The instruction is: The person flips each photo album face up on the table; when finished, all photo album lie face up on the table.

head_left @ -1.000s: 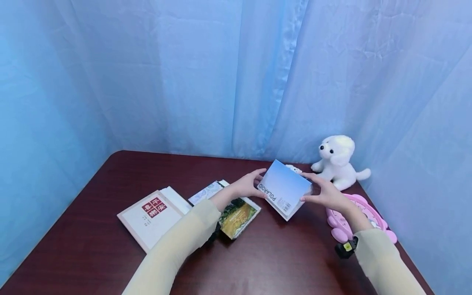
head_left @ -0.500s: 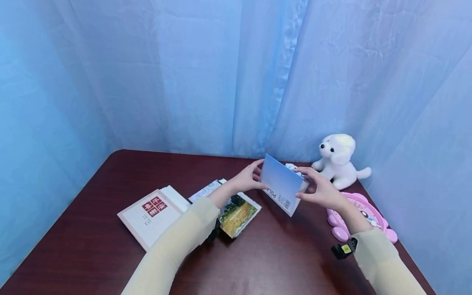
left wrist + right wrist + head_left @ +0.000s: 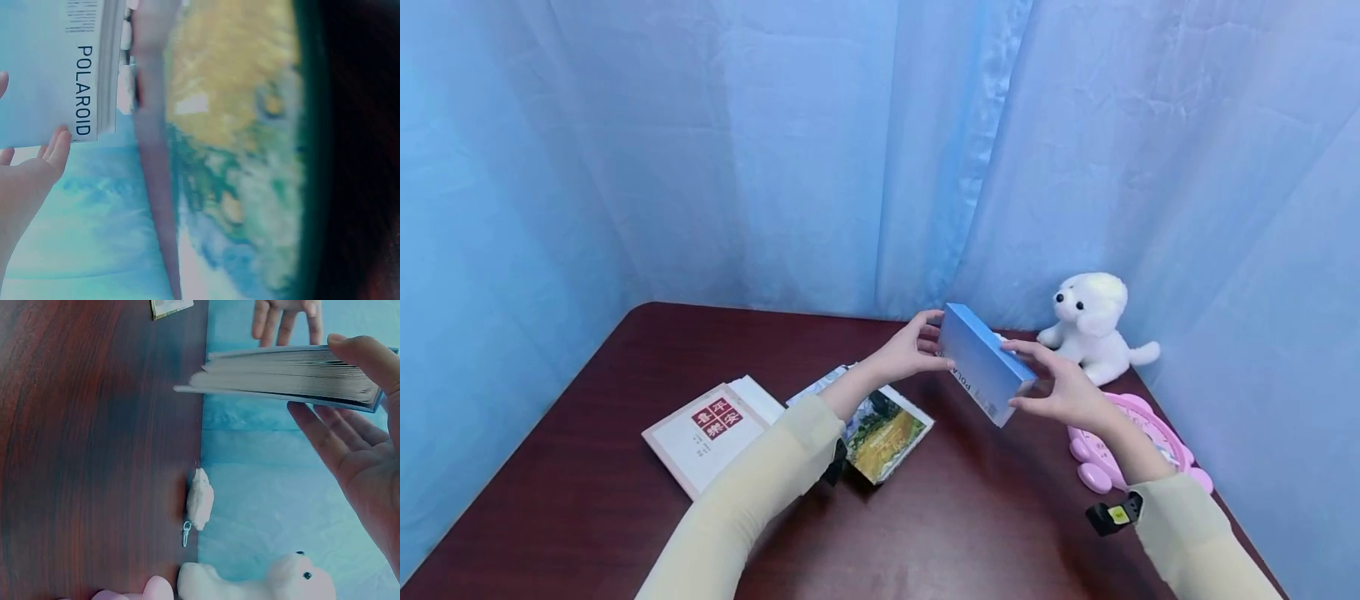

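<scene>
Raised over the table in the head view, a blue-to-white photo album (image 3: pixel 981 371) printed POLAROID stands tilted on edge, its blue spine up. My left hand (image 3: pixel 904 348) holds its left end, thumb at the near cover and fingers behind. At the right end my right hand (image 3: pixel 1063 390) grips it, thumb on the near cover and a finger over the spine. The right wrist view shows the album's page edges (image 3: pixel 281 378) slightly fanned between its covers. Lettering and a fingertip show at the lower corner of the cover (image 3: pixel 37 81) in the left wrist view.
Left lies a pale book (image 3: pixel 700 454) with red square print. Beside it, under my left forearm, is a landscape-covered book (image 3: pixel 883 437). A white plush dog (image 3: pixel 1090 325) and a pink clock-like toy (image 3: pixel 1093 475) stand right. A small white plush keychain (image 3: pixel 201 500) lies near the back edge.
The photo album has tipped from its broad cover facing up to standing on edge, spine now uppermost. Both hands have turned with it and keep hold of its ends.
</scene>
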`<state>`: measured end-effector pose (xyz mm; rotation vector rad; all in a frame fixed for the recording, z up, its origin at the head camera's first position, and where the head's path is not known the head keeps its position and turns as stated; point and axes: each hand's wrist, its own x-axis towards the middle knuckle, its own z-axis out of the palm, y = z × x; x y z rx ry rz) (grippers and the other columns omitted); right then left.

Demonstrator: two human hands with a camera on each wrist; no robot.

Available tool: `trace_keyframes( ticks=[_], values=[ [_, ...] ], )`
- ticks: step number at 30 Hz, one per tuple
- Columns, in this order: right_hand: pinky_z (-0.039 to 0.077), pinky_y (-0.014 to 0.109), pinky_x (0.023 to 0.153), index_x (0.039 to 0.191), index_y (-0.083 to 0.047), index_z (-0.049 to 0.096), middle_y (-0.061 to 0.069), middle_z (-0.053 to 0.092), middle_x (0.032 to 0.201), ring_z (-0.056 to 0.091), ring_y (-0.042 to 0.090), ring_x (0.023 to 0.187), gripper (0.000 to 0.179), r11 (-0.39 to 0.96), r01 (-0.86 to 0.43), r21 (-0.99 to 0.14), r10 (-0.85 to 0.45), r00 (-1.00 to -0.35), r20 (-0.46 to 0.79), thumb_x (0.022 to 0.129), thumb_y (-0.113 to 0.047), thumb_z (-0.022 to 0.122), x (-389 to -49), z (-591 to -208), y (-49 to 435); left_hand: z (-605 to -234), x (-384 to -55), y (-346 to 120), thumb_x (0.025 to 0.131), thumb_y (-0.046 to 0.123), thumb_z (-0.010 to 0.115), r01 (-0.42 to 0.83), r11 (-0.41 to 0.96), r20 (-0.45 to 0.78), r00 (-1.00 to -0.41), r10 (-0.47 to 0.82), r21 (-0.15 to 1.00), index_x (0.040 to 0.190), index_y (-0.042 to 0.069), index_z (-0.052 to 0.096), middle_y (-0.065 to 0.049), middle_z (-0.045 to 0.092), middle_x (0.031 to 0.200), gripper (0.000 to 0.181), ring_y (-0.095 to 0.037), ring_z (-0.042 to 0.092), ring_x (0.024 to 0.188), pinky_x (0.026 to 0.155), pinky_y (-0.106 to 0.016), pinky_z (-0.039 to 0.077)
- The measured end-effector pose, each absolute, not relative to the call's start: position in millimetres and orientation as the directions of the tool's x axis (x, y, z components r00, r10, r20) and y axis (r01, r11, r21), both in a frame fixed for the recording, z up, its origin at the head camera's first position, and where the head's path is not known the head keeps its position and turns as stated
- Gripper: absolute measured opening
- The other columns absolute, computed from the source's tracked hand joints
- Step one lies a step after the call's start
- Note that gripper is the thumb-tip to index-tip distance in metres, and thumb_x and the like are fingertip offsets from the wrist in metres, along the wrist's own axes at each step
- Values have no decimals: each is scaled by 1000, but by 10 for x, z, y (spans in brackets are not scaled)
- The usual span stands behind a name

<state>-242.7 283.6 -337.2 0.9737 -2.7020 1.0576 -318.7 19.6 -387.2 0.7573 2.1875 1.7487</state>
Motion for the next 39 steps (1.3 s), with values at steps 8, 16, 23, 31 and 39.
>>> trace_keyframes(
  ticks=[8, 16, 23, 31, 39],
  values=[
    [47, 27, 84, 138, -5, 44, 12, 46, 139, 49, 16, 107, 79, 579, -649, -493, -549, -758, 351, 68, -1, 82, -2337, -3326, 2838, -3611, -3054, 125, 88, 18, 67, 216, 111, 119, -821, 558, 970, 145, 10, 25, -19, 40, 141, 72, -31, 46, 127, 97, -40, 45],
    [52, 35, 83, 136, -3, 44, 15, 45, 139, 45, 7, 110, 80, 533, -690, -490, -593, -718, 366, 66, 3, 82, -2288, -3371, 2853, -3525, -2993, 85, 94, 26, 59, 210, 150, 97, -835, 541, 966, 138, 7, 35, -17, 46, 138, 53, -29, 42, 131, 101, -42, 41],
    [48, 21, 89, 133, -1, 47, 16, 48, 136, 47, 3, 115, 82, 509, -738, -442, -643, -668, 374, 61, 3, 86, -2281, -3449, 2876, -3720, -3134, 116, 92, 35, 60, 248, 198, 122, -861, 494, 948, 117, 10, 52, -5, 61, 115, 36, -17, 57, 107, 87, -33, 47],
    [35, 12, 95, 128, -5, 55, 21, 44, 140, 38, 25, 131, 80, 385, -813, -437, -695, -567, 441, 57, -3, 89, -2477, -3764, 2946, -3779, -3123, 117, 90, 34, 64, 192, 210, 72, -877, 475, 959, 113, 9, 54, -4, 60, 106, 36, -19, 58, 100, 82, -32, 48],
    [39, 13, 95, 131, -18, 54, 17, 40, 145, 37, 18, 133, 70, 409, -800, -439, -725, -577, 377, 69, -20, 85, -2544, -3984, 2961, -3914, -3133, 100, 91, 24, 64, 141, 164, 41, -865, 500, 976, 114, 6, 52, -8, 58, 107, 32, -27, 61, 107, 90, -39, 49]
  ],
)
